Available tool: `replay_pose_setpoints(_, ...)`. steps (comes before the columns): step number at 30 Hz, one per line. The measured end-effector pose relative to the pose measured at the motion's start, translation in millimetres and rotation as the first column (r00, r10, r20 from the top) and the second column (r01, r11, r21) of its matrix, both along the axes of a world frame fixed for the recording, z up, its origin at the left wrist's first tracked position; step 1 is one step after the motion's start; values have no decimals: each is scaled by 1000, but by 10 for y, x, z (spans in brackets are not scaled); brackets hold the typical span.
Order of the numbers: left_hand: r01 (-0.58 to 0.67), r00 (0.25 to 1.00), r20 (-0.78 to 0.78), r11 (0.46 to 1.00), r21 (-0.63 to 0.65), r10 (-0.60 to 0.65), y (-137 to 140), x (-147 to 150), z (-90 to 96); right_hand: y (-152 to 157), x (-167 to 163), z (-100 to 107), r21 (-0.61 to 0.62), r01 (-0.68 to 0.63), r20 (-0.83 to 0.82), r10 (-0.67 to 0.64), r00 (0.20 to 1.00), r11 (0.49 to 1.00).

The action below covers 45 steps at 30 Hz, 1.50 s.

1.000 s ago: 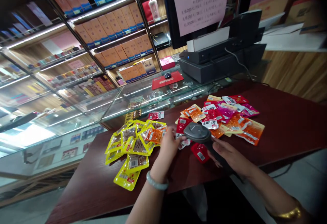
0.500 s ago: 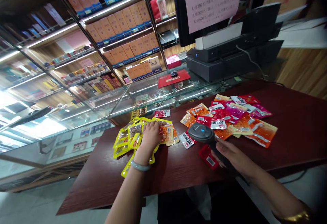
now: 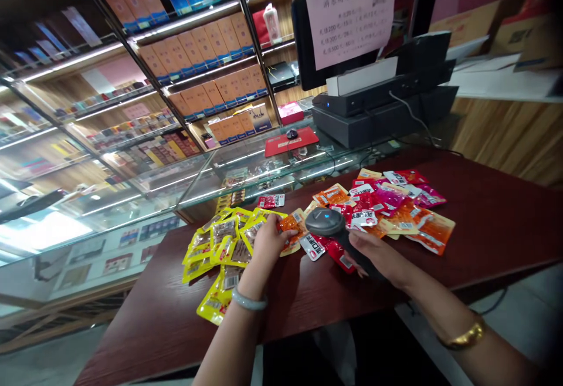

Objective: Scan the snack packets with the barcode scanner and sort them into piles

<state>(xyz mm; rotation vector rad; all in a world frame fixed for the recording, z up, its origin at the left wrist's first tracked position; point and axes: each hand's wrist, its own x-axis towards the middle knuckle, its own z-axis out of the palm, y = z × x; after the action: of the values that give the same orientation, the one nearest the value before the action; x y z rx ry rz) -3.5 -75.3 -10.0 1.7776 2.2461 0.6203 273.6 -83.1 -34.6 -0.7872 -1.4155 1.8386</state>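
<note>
My right hand [image 3: 378, 254] is wrapped around the handle of a dark barcode scanner [image 3: 325, 222], whose head points left with a small blue light on top. My left hand [image 3: 270, 239] pinches the edge of an orange snack packet [image 3: 297, 222], close to the scanner's head. Left of that hand spreads a pile of yellow snack packets [image 3: 224, 239]. To the right lies a mixed pile of orange, red and magenta snack packets [image 3: 396, 204]. A red packet [image 3: 341, 257] sits partly hidden beneath the scanner.
Beyond the brown table [image 3: 149, 310] stands a glass display counter [image 3: 197, 180] with a red mouse pad [image 3: 281, 145]. A black monitor [image 3: 303, 51] carries a pink paper notice [image 3: 352, 16]. Shelves of boxes [image 3: 197, 48] fill the back.
My left hand has moved right from the yellow packets to an orange packet, gripping it. The scanner's head has come nearer to that hand. The view has shifted slightly.
</note>
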Motion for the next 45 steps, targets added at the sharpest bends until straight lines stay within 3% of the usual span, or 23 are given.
replay_pose_setpoints(10, 16, 1000, 18, 1000, 26, -16, 29, 46, -109, -71, 43, -165, 10, 26, 7, -26, 1000, 1000)
replay_pose_setpoints(21, 52, 999, 5, 997, 55, -52, 29, 46, -179, -88, 51, -126, 0, 76, 20, -76, 997, 997)
replay_pose_setpoints(25, 37, 978, 204, 998, 44, -45, 155, 182, -199, -101, 51, -136, -35, 94, 1, -94, 996, 995)
replay_pose_setpoints(28, 203, 894, 382, 972, 122, -235, 258, 276, -121, -108, 36, -165, -56, 118, -15, -119, 993, 991)
replay_pose_setpoints(30, 251, 916, 276, 952, 173, -292, 251, 238, -16, -114, 21, -170, -72, 130, -15, -131, 991, 989)
replay_pose_setpoints(32, 178, 984, -2, 977, 117, -179, 165, 127, 88, -121, 6, -157, -87, 122, -5, -123, 992, 989)
replay_pose_setpoints(33, 102, 983, -162, 992, 69, -90, 101, 62, 124, -125, -2, -148, -94, 114, 1, -114, 993, 989)
replay_pose_setpoints(36, -70, 873, -486, 996, -62, 31, -91, -74, 119, -130, -21, -136, -101, 77, 1, -78, 997, 992)
replay_pose_setpoints(40, -39, 806, -591, 994, -98, -27, -175, -62, -70, -132, -35, -170, -89, 45, -9, -46, 999, 995)
replay_pose_setpoints(45, -24, 877, -477, 989, -144, -48, -62, -22, -178, -156, -15, -163, -75, 45, 18, -44, 999, 996)
